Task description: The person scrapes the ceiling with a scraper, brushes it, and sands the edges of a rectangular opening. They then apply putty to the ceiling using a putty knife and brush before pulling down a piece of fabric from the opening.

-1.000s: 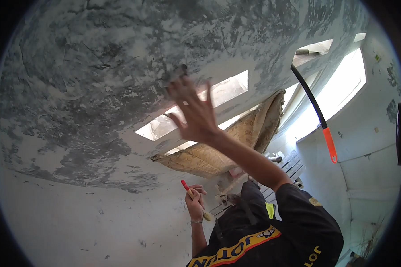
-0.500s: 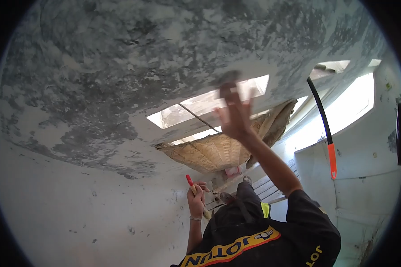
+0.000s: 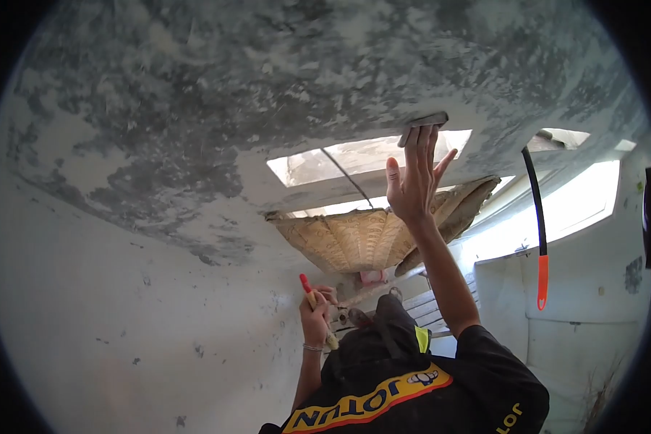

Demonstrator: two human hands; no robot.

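Observation:
My right hand (image 3: 414, 173) is raised, fingers stretched up, and presses a grey flat piece of sandpaper (image 3: 430, 119) against the patchy grey-and-white ceiling (image 3: 217, 87). The sandpaper sits at the edge of a bright rectangular opening (image 3: 362, 159), its far side bent under my fingertips. Lower down at the left, my left hand (image 3: 315, 318) is closed around a paintbrush (image 3: 309, 288). Its red-tipped handle points up, and the pale bristles show below my hand.
A tan, patterned, sagging sheet (image 3: 354, 239) hangs below the opening. To the right dangles a black strip with an orange end (image 3: 542, 282). White slats (image 3: 430, 307) lie beneath me, near my legs. A bright window (image 3: 571, 210) stands at the right.
My right hand, blurred before, has shifted right along the opening and now shows sharply with the sandpaper at the ceiling. My left hand keeps the paintbrush. The view has shifted slightly.

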